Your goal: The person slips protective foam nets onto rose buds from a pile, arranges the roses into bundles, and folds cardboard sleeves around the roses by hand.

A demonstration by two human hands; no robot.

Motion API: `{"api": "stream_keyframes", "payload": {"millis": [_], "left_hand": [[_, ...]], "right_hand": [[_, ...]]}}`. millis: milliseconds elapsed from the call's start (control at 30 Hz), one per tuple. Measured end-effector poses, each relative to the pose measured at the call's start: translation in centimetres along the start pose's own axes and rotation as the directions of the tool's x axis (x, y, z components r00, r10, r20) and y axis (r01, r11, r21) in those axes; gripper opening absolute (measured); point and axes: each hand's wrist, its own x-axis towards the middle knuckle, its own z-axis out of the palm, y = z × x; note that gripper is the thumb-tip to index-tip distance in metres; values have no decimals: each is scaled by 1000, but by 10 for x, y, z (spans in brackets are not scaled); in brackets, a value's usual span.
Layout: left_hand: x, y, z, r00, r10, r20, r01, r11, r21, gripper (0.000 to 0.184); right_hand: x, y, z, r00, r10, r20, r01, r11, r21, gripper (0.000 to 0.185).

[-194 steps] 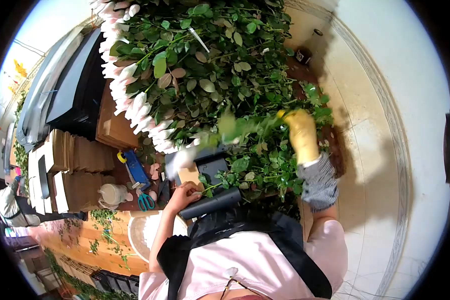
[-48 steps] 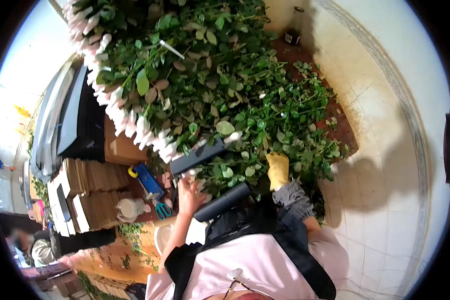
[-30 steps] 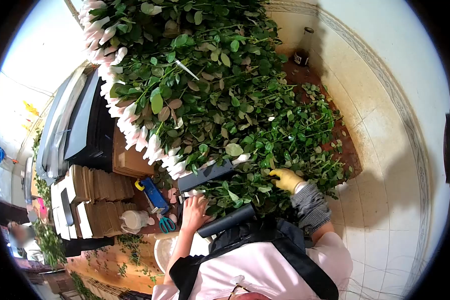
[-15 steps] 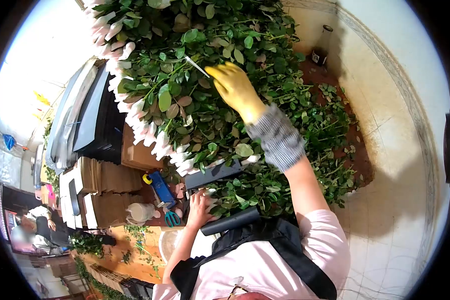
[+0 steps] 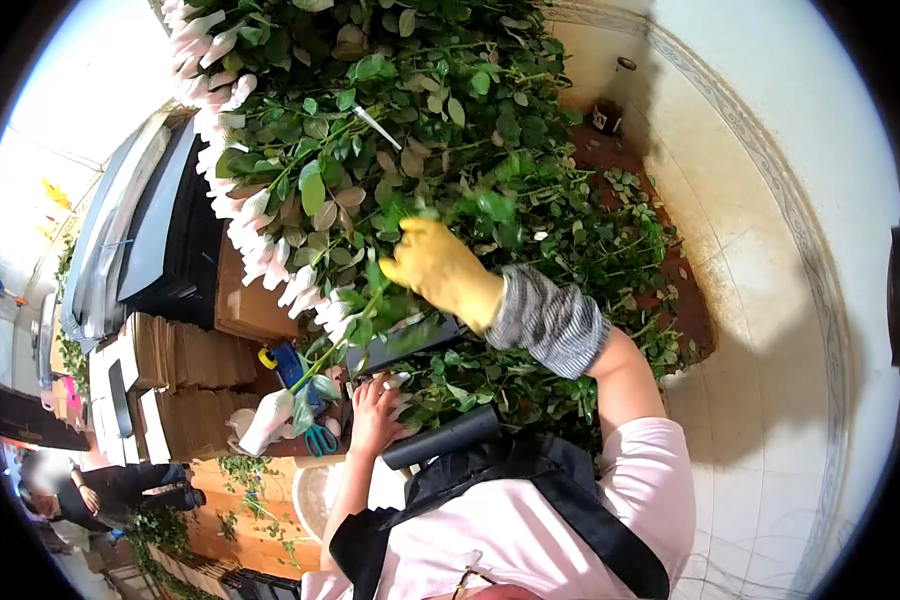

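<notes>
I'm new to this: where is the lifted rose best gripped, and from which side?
Probably by the slim stem, coming from the side away from the pale bloom, where the gloved right hand is: the stem makes a narrow handle, while the bloom sticks out, broader, at its end.

Your yellow glove (image 5: 442, 272) looks smooth and rubbery, its grey cuff (image 5: 548, 318) soft and knitted. The pale flower (image 5: 268, 420) has a matt head, while the leaves (image 5: 440, 95) vary (some glossy, others dull). Your apron straps (image 5: 598, 528) look like plain black cloth. You have smooth, matt black on the roll (image 5: 442, 437), dull brown cardboard (image 5: 210, 408) in stacks, and smooth floor tiles (image 5: 760, 480).
</notes>
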Motion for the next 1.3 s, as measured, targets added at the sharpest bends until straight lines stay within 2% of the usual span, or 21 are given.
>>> {"api": "stream_keyframes", "payload": {"millis": [33,100,133,167,267,300,367,400,433,467,567,633,667,700,767,800,900,967,1100,1167,1300], "left_hand": [[-2,-1,2,1000,1,3,-1,1000,-1,72],[-2,-5,7,999,-35,0,35,996,-78,72],[-4,-6,12,999,-36,-37,32,995,-96,72],[-5,-5,12,999,-36,-39,32,994,-102,72],[-2,2,7,997,-73,9,74,989,-128,68],[0,3,5,997,-70,15,71,992,-105,67],[-2,-1,11,997,-75,31,78,993,-91,67],[-4,-6,18,998,-56,-9,55,995,-88,67],[-4,-1,13,997,-83,-7,81,989,-127,67],[-5,0,13,996,-82,-19,78,987,-141,67],[-6,-1,15,996,-77,-34,71,985,-155,67],[-5,-1,17,996,-79,-46,71,984,-162,66],[-5,-1,18,996,-81,-48,71,982,-172,66],[-6,-2,17,995,-82,-49,72,981,-181,65],[-5,5,9,995,-95,-29,89,981,-170,64],[-5,1,13,996,-66,-61,57,988,-142,65],[-6,1,16,993,-83,-89,63,978,-200,66],[-5,2,13,993,-84,-82,67,979,-192,62],[-4,1,14,991,-69,-118,50,986,-161,60],[-5,4,9,993,-109,-48,97,976,-196,58],[-5,-1,15,993,-64,-103,44,982,-182,57]], "right_hand": [[-15,-10,-5,997,13,-80,-10,999,48,15],[-44,0,-1,981,164,103,-155,984,-82,14],[-59,12,3,921,379,89,-388,914,117,14],[-83,30,13,871,478,113,-486,871,69,6],[-171,69,50,664,682,308,-555,725,-408,22],[-180,63,46,475,770,427,-550,638,-539,25],[-174,83,47,-116,611,783,-572,604,-556,42],[-163,76,39,41,728,684,-666,530,-525,60],[-148,71,34,325,820,471,-699,543,-464,61],[-116,64,11,476,827,298,-697,562,-445,56],[-45,84,5,819,567,-87,-572,797,-193,46],[-8,110,25,840,504,-203,-534,834,-138,37],[4,124,39,827,546,-130,-560,820,-117,29],[15,140,66,688,697,201,-647,715,-263,25],[11,143,93,763,646,10,-631,750,-198,26],[17,137,91,751,646,140,-561,735,-380,29],[6,96,66,631,696,342,-635,717,-289,39],[-24,85,75,763,626,160,-555,761,-336,36],[-71,106,56,820,569,56,-530,793,-302,16],[-99,133,46,625,780,4,-678,545,-493,13],[-140,146,-34,769,486,-416,-632,679,-374,16]]}}
